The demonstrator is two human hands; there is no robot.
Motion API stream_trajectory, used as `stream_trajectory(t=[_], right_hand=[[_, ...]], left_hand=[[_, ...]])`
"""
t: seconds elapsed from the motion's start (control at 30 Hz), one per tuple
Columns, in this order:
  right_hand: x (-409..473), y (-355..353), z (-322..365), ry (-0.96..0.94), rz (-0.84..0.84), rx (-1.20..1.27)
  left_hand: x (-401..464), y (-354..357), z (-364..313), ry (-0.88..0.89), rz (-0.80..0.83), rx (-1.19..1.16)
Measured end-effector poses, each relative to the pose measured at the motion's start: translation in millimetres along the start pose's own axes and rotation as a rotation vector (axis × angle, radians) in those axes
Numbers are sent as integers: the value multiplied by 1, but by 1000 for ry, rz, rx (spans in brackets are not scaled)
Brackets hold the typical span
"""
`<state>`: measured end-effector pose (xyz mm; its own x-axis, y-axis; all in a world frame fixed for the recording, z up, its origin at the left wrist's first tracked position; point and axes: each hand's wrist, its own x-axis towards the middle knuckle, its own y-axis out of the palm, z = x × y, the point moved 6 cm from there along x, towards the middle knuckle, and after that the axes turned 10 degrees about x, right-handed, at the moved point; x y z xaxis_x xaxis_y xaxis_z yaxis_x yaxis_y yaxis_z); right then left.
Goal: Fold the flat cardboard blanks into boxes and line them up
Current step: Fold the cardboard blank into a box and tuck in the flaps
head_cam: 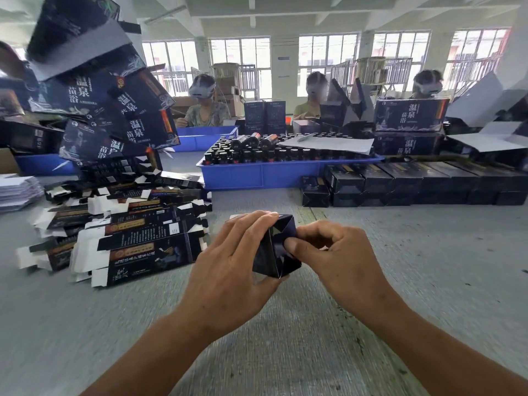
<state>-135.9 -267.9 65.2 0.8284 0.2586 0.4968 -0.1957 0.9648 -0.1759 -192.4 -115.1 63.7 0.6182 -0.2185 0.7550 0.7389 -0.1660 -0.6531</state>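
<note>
Two hands are working one dark box (275, 250) above the grey table (314, 324). Left hand (228, 264) is wrapping its side, fingers curled over the top edge. Right hand (334, 252) is pinching the end flap, thumb pressing on it. Flat blanks (128, 238) are lying heaped left of the left hand. Finished boxes (400, 181) are sitting in a row beyond the right hand, before a blue tray (257, 175) of bottles.

You face a grey table (400, 252) | white back wall (285, 70) with barred windows (240, 61), daylight pouring in | white beamed ceiling (314, 10) | blue trays (257, 175) | three seated workers (204, 107) opposite.
</note>
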Motion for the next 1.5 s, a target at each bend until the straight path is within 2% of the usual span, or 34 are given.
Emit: stream_trajectory(t=[0.2,0.4,0.57,0.73,0.83,0.9,0.97,1.03,1.1,1.17,1.27,1.4,1.5], right_hand=[[-1,0,1,-24,-32,-138],[2,-1,-1,50,81,48],[2,-1,-2,45,84,15],[-5,14,-6,80,155,-70],[-2,8,-13,127,61,28],[3,-1,-21,198,-21,108],[7,-8,-29,276,-49,215],[8,-5,-36,339,7,287],[6,2,-42,384,85,297],[3,8,-46,410,148,289],[1,11,-46,402,210,264],[0,14,-43,417,298,194],[4,9,-36,339,220,230]], left_hand=[[0,0,-1,-6,1,-29],[-1,-3,0,-14,-17,-43],[0,-4,0,-22,-27,-54],[-2,3,-9,81,-2,-29],[-3,7,-11,128,31,-13],[-3,7,-6,64,14,-7],[-3,3,4,-108,-43,-72],[-4,2,21,-386,-52,-309],[-6,7,32,-646,2,-651],[-6,15,39,-781,29,-925],[-4,19,40,-814,55,-1099],[-5,20,41,-800,98,-1148],[-6,20,41,-763,154,-1145]])
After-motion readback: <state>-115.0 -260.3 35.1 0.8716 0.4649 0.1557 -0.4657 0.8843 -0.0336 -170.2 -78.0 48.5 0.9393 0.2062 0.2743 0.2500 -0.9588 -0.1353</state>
